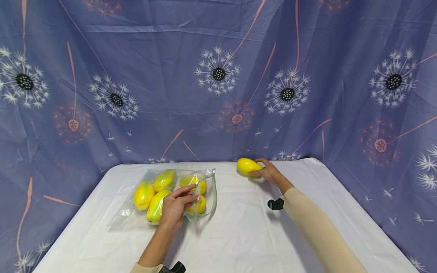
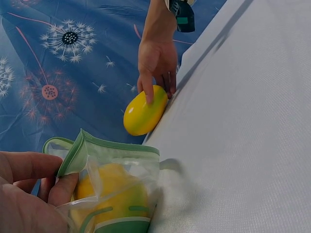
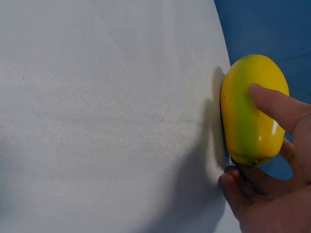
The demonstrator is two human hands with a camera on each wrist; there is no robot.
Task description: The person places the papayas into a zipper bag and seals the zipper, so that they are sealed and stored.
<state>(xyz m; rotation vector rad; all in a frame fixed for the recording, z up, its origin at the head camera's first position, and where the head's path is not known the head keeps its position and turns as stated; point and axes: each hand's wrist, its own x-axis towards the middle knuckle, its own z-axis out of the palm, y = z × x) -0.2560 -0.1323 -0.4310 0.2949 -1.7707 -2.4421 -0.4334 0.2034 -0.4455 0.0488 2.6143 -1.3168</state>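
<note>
My right hand (image 1: 268, 172) grips a glossy yellow mango (image 1: 248, 167) with a green streak, close over the back of the table. In the right wrist view the thumb (image 3: 274, 104) lies along the mango's side and the other fingers are at its lower end. My left hand (image 1: 175, 208) pinches the edge of a clear plastic bag (image 2: 124, 158) with a green rim, its mouth facing right. Several more yellow-green mangoes (image 1: 144, 195) lie inside the bag, one of them partly behind my left hand.
A white cloth (image 1: 239, 235) covers the table. Behind it and at both sides hangs a blue curtain (image 1: 177, 76) with a dandelion print, meeting the table's back edge near the held mango. Each wrist wears a black camera (image 1: 275, 204).
</note>
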